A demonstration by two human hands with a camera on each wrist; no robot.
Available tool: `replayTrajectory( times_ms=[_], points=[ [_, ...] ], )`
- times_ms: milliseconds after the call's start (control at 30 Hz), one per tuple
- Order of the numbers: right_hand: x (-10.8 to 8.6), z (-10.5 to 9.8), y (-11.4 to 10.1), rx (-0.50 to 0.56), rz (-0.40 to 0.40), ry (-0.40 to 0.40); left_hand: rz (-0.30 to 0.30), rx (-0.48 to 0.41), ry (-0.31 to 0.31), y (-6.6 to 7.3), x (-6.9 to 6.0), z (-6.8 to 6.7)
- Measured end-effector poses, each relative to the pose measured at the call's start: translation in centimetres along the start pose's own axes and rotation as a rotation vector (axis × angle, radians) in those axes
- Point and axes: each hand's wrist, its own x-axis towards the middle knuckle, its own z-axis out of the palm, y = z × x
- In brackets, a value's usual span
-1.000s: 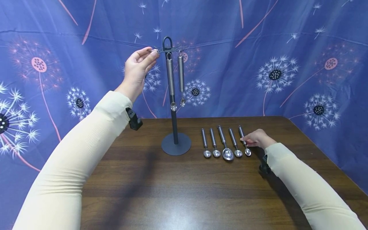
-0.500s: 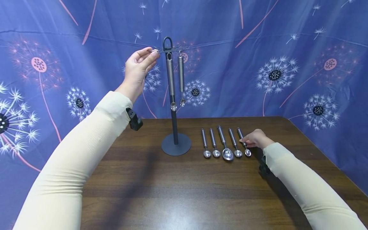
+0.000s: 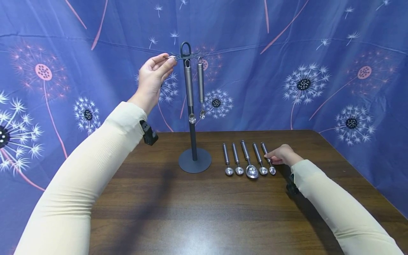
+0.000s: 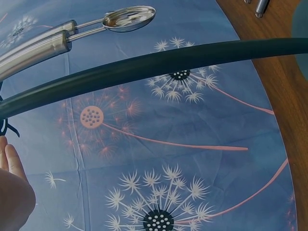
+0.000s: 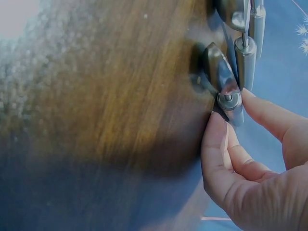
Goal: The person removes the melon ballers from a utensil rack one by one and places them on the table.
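1. I'm noticing the end spoon (image 3: pixel 264 148) shifting: over the last second its handle has been swinging left, toward the other four spoons (image 3: pixel 245 150) on the table (image 3: pixel 255 212), with the right hand (image 3: pixel 283 155) drifting along.
2. I'm judging that this is evening out the row, since the end spoon is now lying closer to its neighbour's slant.
3. The right hand is pinching that spoon; the left hand (image 3: pixel 151 79) is pinching one arm of the rack (image 3: pixel 193 141), just beside two hanging spoons (image 3: pixel 189 86).
4. The right wrist view is showing fingertips on both sides of the handle's lower end, which the head view is partly hiding.
5. The left wrist view is cutting off the left fingertips, so I'm relying on the head view for that grip; it's showing the hanging bowls closer, though, nearly overlapping.
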Motion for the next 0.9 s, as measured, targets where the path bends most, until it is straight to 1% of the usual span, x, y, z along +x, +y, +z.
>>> replayTrajectory(
  times_ms=[333, 533, 733, 900],
  points=[
    [-0.1, -0.12, 0.04, 0.016, -0.004, -0.02, -0.002, 0.006, 0.006, 0.05, -0.04, 0.02],
    [-0.14, -0.26, 0.03, 0.036, -0.012, -0.051, -0.004, 0.003, 0.003, 0.15, -0.04, 0.15],
    [-0.25, -0.43, 0.02, 0.033, -0.013, -0.069, -0.002, 0.009, 0.008, 0.1, -0.12, 0.14],
    [-0.38, -0.72, -0.36, 0.028, 0.007, -0.021, 0.014, 0.013, 0.019, 0.0, -0.21, 0.18]
  ],
)
